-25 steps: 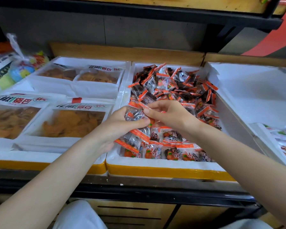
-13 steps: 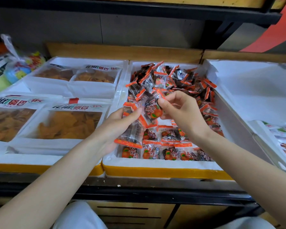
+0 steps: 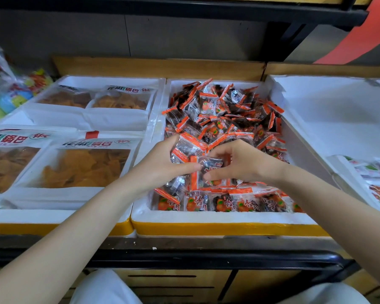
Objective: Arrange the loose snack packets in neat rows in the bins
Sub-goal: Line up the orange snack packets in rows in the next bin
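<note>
The middle white foam bin [image 3: 217,217] holds a loose heap of small orange-and-clear snack packets [image 3: 224,110] at its far end. A neat row of upright packets [image 3: 233,201] lines its near wall. My left hand [image 3: 160,165] grips a bunch of packets [image 3: 184,150] over the bin's near left part. My right hand [image 3: 241,163] pinches one packet [image 3: 208,167] between thumb and fingers, right beside the left hand's bunch. The two hands almost touch.
A left foam bin [image 3: 59,216] carries large flat bags of orange crisps [image 3: 83,165]. A right foam bin [image 3: 329,119] holds white packets [image 3: 377,183] at its near right. Bagged sweets [image 3: 15,93] lie far left. A dark shelf runs overhead.
My right hand carried its packet down from above the heap to the left hand's bunch. Both hands sank lower toward the bin's near part.
</note>
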Demonstrator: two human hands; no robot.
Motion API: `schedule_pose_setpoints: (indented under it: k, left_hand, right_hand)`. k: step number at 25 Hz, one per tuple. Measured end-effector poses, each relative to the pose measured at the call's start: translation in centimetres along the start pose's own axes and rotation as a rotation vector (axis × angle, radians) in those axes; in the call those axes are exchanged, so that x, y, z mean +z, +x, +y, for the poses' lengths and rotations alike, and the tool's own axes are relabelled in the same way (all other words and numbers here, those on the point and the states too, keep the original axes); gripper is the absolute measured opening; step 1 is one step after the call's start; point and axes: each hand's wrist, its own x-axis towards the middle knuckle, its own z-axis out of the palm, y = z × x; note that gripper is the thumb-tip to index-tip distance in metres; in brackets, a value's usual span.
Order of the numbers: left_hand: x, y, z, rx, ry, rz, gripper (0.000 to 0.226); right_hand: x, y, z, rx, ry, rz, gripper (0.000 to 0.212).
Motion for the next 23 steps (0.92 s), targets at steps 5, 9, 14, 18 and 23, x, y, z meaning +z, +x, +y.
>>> schedule_pose_setpoints:
  k: [5,9,14,18,23]
  left_hand:
    - [-1.0,-0.2,-1.0,-0.019,-0.103,0.130,0.080]
    - [-1.1,-0.3,-0.2,0.020,-0.159,0.166,0.040]
    - [-1.1,-0.7,-0.1,0.010,-0.207,0.161,0.037]
    - [-1.0,-0.8,-0.1,-0.004,-0.195,0.163,0.031]
    - [1.0,-0.8,0.3,-0.062,-0.320,0.327,0.021]
  right_hand:
    - [0.9,1.2,1.5,0.193,-0.024,0.081,0.042]
    - [3.7,1.2,1.1,0.241,-0.056,-0.120,0.028]
    - [4.5,1.8,1.0,0.341,0.237,-0.186,0.020]
    - [5.1,1.6,1.3,0.240,0.032,-0.163,0.019]
    - [5.2,0.5,0.3,0.076,0.171,0.156,0.032]
